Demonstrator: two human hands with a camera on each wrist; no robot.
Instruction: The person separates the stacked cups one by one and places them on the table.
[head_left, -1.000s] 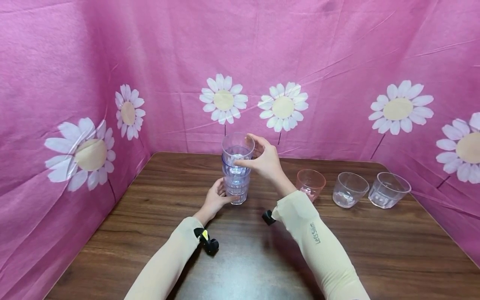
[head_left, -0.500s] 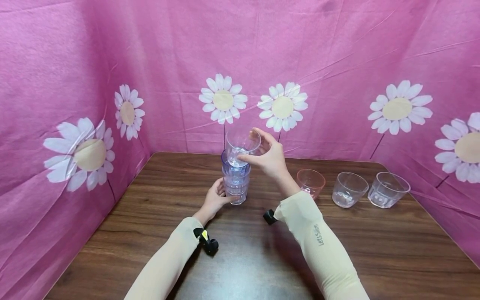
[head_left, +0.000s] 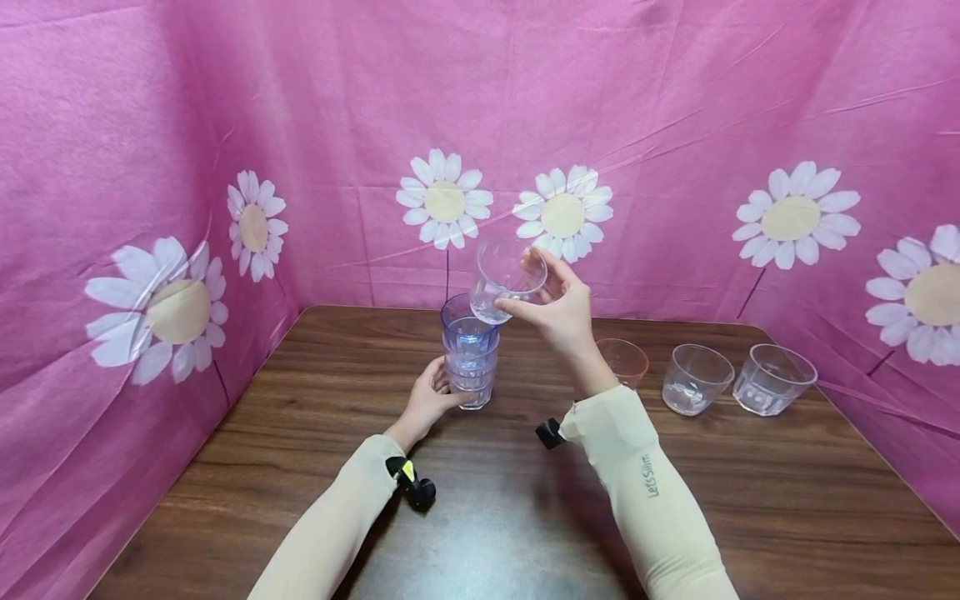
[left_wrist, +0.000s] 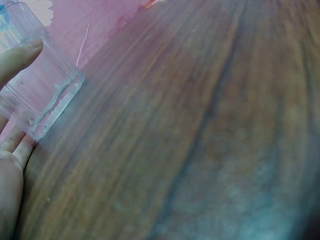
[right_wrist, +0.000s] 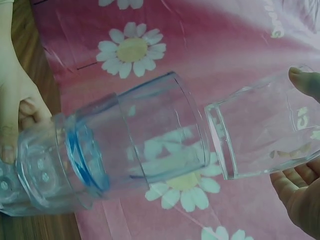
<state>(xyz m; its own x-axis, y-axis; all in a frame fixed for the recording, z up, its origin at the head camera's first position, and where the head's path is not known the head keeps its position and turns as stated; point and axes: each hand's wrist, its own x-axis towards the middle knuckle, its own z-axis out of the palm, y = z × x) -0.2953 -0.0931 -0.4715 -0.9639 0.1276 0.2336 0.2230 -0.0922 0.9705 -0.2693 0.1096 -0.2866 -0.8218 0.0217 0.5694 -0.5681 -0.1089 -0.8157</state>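
Observation:
A stack of nested clear cups (head_left: 471,362) stands upright on the table, its top cup (head_left: 470,317) tinted blue at the rim. My left hand (head_left: 429,402) holds the stack low down, thumb (left_wrist: 22,60) in front and fingers behind. Above and to the right of the stack, my right hand (head_left: 558,308) grips a clear cup (head_left: 508,279) by its side, tilted a little. In the right wrist view a gap shows between the base of this held cup (right_wrist: 265,130) and the rim of the blue-tinted cup (right_wrist: 165,130).
On the wooden table (head_left: 480,517), a red-tinted cup (head_left: 628,358) stands partly behind my right forearm. Two more clear cups, one (head_left: 697,381) beside the other (head_left: 775,381), stand farther right. A pink flowered cloth (head_left: 645,100) hangs round the back and sides.
My right hand has lifted the clear cup up out of the stack and moved it to the right. The left hand has stayed on the stack.

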